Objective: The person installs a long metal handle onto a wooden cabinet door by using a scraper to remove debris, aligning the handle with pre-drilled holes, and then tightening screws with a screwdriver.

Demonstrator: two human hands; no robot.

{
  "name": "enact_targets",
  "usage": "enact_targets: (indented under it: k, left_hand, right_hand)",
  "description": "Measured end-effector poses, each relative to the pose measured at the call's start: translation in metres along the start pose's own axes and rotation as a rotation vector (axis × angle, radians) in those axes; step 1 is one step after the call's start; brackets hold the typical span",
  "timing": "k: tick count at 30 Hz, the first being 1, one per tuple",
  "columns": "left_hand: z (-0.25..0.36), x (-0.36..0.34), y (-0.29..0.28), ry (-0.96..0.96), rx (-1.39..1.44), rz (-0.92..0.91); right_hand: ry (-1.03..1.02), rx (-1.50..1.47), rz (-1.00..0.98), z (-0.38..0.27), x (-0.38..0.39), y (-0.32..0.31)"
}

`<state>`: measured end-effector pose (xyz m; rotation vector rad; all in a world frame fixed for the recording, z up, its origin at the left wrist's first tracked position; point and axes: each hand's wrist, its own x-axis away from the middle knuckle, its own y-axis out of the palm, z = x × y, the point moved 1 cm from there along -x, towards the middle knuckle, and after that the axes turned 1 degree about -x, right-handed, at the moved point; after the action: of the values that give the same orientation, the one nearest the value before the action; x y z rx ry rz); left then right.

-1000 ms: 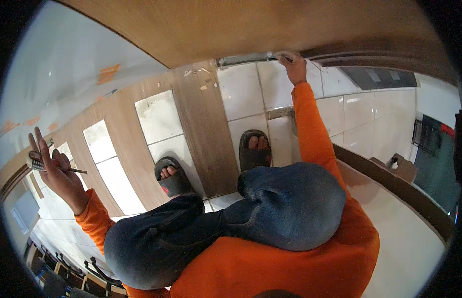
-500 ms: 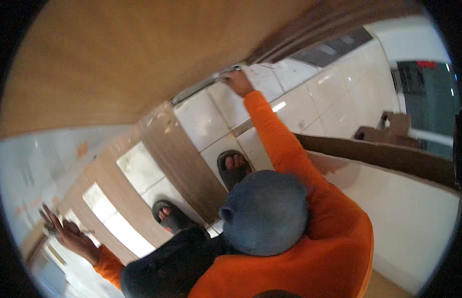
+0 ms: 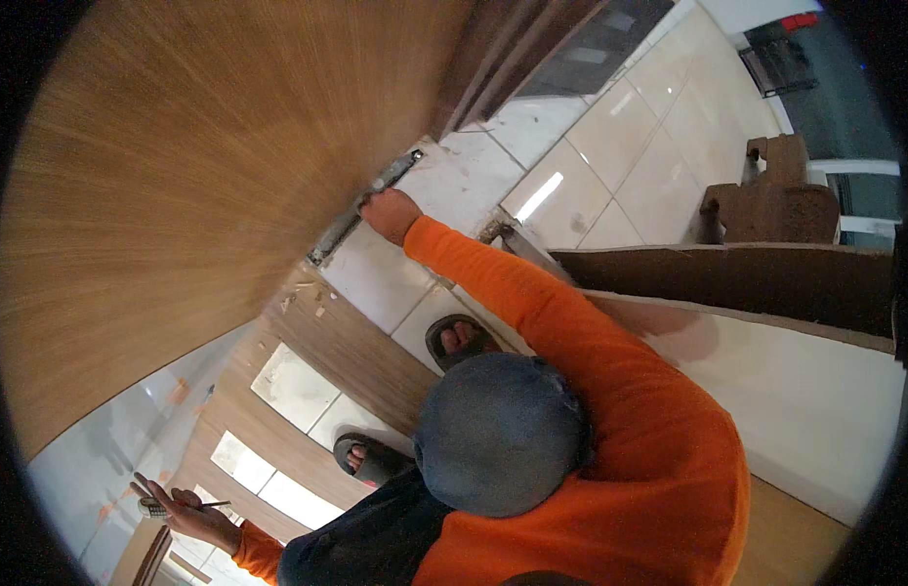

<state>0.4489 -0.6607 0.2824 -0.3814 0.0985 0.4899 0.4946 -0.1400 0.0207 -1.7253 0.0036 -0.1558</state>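
Observation:
A large wooden panel [image 3: 229, 156] fills the upper left. Along its lower edge runs a narrow grey metal strip [image 3: 337, 234]. My right hand [image 3: 391, 215] is closed at the strip, and its fingertips are hidden, so I cannot tell what they grip. Low on the left, my left hand [image 3: 200, 521] is closed around a slim tool that looks like a screwdriver [image 3: 153, 509], with a pale ridged end and a thin dark shaft. One finger of that hand points outward.
Wooden slats [image 3: 361, 356] with gaps lie over white floor tiles [image 3: 464, 176]. My feet are in dark sandals [image 3: 464, 337]. A rounded blue-grey cloth shape [image 3: 503, 435] covers the middle. At right are a brown-edged board [image 3: 718, 278] and a cut brown piece [image 3: 771, 200].
My right hand has slid left and nearer along the metal strip. My left hand, still with the tool, has shifted right and lower in view. The view itself has also moved.

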Motion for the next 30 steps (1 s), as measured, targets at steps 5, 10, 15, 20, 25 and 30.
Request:
enact_targets:
  k: [5, 10, 15, 20, 25, 30]
  left_hand:
    - [0.004, 0.004, 0.0, 0.093, -0.038, -0.055]
    - [0.025, 0.01, -0.008, -0.013, 0.079, 0.001]
    - [-0.027, -0.012, -0.056, -0.016, 0.006, -0.05]
    - [-0.007, 0.0, -0.024, -0.045, 0.072, -0.018]
    - [0.017, 0.01, -0.019, -0.014, 0.209, -0.015]
    - [0.015, 0.008, -0.022, -0.047, 0.273, -0.005]
  right_hand:
    - [-0.009, 0.021, -0.062, -0.006, -0.019, -0.002]
    - [0.137, -0.821, 0.295, 0.06, 0.009, -0.029]
    - [0.054, -0.641, 0.177, 0.076, 0.006, 0.001]
    - [0.005, -0.641, 0.108, 0.117, 0.013, 0.016]
    - [0.142, -0.671, -0.044, 0.092, -0.004, -0.004]
    - [-0.169, -0.235, 0.187, 0.079, -0.009, -0.008]
